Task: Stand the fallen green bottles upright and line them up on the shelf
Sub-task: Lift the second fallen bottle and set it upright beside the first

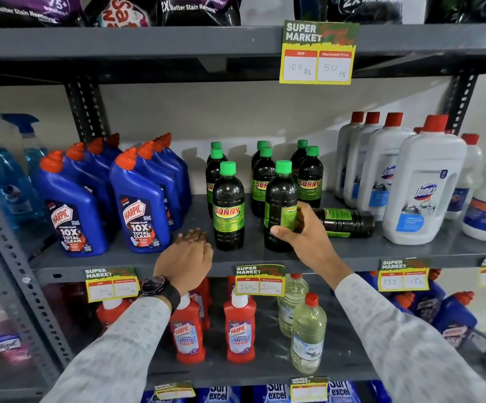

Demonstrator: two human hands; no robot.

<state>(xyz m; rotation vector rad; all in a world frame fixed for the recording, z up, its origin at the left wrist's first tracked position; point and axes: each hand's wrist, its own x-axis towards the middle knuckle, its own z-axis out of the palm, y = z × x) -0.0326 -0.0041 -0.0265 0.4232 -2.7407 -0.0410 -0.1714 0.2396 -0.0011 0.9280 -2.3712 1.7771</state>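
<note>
Several dark bottles with green caps and green "Sunny" labels stand on the grey middle shelf (381, 251) in three short rows. My right hand (300, 228) is wrapped around the lower part of the front bottle of the middle row (281, 196), which stands upright with its label turned sideways. One green bottle (346, 222) lies on its side just right of that hand, in front of the white bottles. The front bottle of the left row (228, 207) stands upright. My left hand (188, 251) rests on the shelf edge beside it, fingers loosely curled, holding nothing.
Blue Harpic bottles (140, 205) crowd the shelf to the left and white Domex bottles (422, 187) to the right. Price tags (260, 280) hang on the shelf's front edge. Red and clear bottles fill the shelf below; detergent bags sit above.
</note>
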